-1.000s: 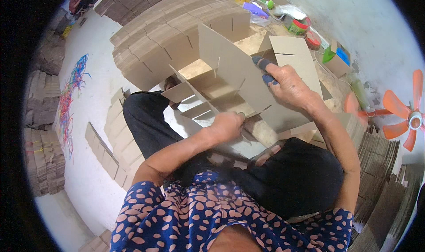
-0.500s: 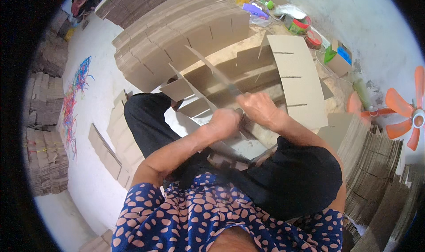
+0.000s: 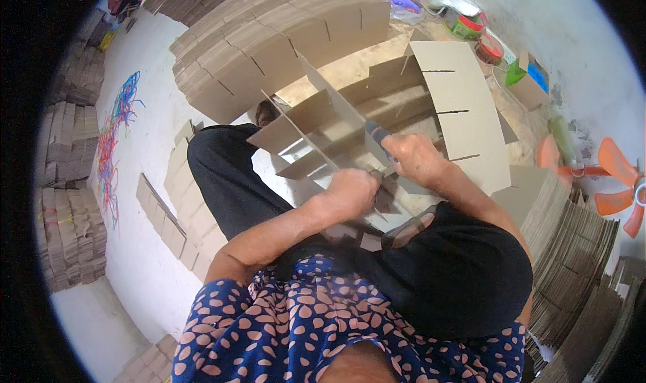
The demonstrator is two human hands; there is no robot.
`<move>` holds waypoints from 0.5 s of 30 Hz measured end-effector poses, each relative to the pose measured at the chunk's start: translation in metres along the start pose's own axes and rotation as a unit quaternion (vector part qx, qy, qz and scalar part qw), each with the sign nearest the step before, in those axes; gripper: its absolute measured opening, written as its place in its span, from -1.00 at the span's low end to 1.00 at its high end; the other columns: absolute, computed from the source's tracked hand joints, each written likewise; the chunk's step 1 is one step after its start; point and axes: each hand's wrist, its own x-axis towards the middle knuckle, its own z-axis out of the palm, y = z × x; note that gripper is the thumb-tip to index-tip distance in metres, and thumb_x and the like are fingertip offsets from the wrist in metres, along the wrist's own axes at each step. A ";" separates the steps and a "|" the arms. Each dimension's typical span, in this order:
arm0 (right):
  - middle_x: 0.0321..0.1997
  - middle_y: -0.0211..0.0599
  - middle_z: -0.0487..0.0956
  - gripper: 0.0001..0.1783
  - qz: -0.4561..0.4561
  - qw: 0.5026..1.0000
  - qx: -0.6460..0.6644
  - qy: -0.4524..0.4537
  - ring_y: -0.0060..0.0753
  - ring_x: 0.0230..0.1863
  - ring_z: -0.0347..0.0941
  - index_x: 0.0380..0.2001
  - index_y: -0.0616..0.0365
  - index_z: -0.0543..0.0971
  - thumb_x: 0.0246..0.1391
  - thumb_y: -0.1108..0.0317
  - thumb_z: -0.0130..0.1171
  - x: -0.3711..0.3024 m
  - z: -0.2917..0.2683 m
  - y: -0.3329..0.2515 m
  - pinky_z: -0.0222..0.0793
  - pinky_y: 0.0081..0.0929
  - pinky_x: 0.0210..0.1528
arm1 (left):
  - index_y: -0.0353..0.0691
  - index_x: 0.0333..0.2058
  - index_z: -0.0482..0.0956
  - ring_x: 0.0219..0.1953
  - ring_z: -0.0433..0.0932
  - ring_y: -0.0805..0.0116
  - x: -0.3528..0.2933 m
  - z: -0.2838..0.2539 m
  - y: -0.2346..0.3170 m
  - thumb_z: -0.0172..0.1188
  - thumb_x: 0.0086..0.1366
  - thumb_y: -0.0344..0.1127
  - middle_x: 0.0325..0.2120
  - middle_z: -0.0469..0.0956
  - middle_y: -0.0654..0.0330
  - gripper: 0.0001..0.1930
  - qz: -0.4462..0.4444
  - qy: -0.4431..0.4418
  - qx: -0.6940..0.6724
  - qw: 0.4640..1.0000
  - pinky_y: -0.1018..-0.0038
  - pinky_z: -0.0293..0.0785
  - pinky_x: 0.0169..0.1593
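Observation:
My left hand is closed around the near end of a narrow slotted cardboard strip, which stands on edge and points away to the upper left. My right hand is closed on the near end of another upright cardboard strip, just right of the first. Both strips stand across other cardboard strips lying crosswise beyond my hands. To the right leans a wide cardboard sheet with several dark slots along its left edge. My fingertips are partly hidden.
A long stack of slotted cardboard stands ahead, with more stacks at the right and left. An orange fan is by the wall. Coloured straps lie on the white floor. A small box and tubs sit back right.
Both hands have shifted slightly right, with the two strips moving along with them. The view has also shifted a little, and the right hand's strip stands more upright.

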 end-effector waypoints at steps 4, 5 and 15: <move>-0.40 -0.01 0.52 -0.70 -0.004 1.000 -0.018 0.015 0.07 -0.40 0.48 -0.31 0.24 0.42 -0.24 0.53 0.15 -0.007 -0.003 -0.004 0.42 -0.15 -0.38 | -0.20 -0.56 0.60 -0.44 0.58 0.05 0.001 -0.007 -0.009 0.12 -0.03 -0.33 -0.55 0.57 0.00 -0.88 -0.004 0.015 0.000 1.000 0.22 0.50 -0.38; -0.39 -0.01 0.52 -0.70 -0.009 1.000 -0.008 0.027 0.07 -0.40 0.49 -0.32 0.24 0.42 -0.24 0.53 0.15 -0.010 -0.003 -0.006 0.43 -0.15 -0.38 | -0.20 -0.55 0.60 -0.44 0.58 0.04 0.000 -0.006 -0.009 0.12 -0.03 -0.33 -0.55 0.57 0.00 -0.88 -0.001 0.004 -0.004 1.000 0.22 0.50 -0.38; -0.51 -0.03 0.50 -0.92 -0.033 0.998 0.014 0.051 0.03 -0.49 0.48 -0.46 0.17 0.38 -0.09 0.45 0.03 -0.010 0.006 0.003 0.41 -0.19 -0.49 | -0.26 -0.44 0.55 -0.36 0.55 -0.01 -0.010 -0.024 -0.006 0.14 0.02 -0.27 -0.45 0.55 -0.02 -0.82 -0.050 0.073 -0.110 0.990 0.19 0.47 -0.30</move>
